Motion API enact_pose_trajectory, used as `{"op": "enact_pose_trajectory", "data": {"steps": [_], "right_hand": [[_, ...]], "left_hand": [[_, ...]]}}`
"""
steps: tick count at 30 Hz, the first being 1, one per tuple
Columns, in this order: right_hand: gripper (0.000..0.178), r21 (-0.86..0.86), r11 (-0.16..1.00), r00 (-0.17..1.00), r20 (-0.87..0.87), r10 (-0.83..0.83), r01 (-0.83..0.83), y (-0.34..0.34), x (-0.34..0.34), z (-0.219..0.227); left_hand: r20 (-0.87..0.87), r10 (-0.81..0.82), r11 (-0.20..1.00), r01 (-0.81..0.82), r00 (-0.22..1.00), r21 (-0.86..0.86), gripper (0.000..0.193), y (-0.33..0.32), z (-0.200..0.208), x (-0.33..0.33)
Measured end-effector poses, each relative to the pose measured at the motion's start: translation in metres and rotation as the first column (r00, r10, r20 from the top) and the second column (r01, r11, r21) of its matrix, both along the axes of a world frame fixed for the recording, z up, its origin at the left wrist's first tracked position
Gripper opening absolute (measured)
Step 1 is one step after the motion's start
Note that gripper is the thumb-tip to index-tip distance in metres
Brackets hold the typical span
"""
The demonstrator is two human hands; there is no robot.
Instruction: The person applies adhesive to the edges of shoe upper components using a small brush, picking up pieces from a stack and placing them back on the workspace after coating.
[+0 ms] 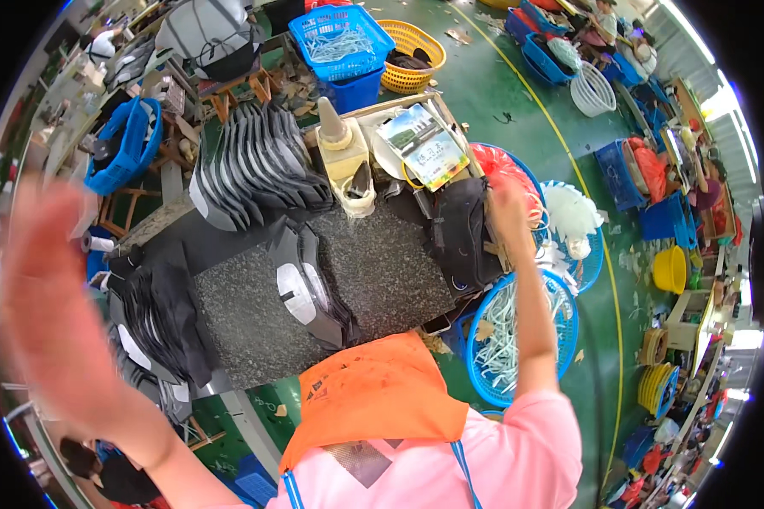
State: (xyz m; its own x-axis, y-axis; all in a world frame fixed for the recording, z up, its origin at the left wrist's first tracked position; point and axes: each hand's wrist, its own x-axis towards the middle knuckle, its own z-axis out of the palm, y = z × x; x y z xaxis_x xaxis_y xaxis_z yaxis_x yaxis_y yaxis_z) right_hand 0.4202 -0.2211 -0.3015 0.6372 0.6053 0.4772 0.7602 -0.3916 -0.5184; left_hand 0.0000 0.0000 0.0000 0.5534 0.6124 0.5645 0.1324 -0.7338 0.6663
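My left hand (47,229) is raised at the far left, close to the camera and smeared by motion; its fingers cannot be made out. My right arm reaches forward, and my right hand (509,212) is beside a black bag (463,233) and in front of a red plastic bag (497,165). Its fingers are blurred, so any grip is hidden. Between my arms, a small pile of curved black and grey pieces (301,284), like shoe uppers, lies on the speckled dark tabletop (390,276). Beyond it stands a long row of similar pieces (250,170).
More black pieces (148,327) hang over the table's left edge. A cream machine part with a thread cone (333,127) and a picture booklet (429,148) are at the back. Right of the table, a blue basket (481,377) holds white strips. Blue (339,42) and yellow (412,55) baskets stand behind.
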Motion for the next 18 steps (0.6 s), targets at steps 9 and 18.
{"op": "enact_pose_trajectory", "data": {"steps": [9, 18], "right_hand": [[0.032, -0.968, 0.155, 0.483, 0.04, 0.875, -0.199, 0.016, -0.049, -0.02], [0.029, -0.978, 0.03, 0.036, 0.023, 0.999, -0.208, -0.044, -0.04, -0.077]], "left_hand": [[-0.693, -0.173, 0.664, -0.437, 0.699, -0.607, 0.032, -0.205, -0.387, -0.208], [-0.757, -0.234, 0.209, -0.728, 0.61, -0.652, 0.032, -0.288, -0.441, -0.244]]}}
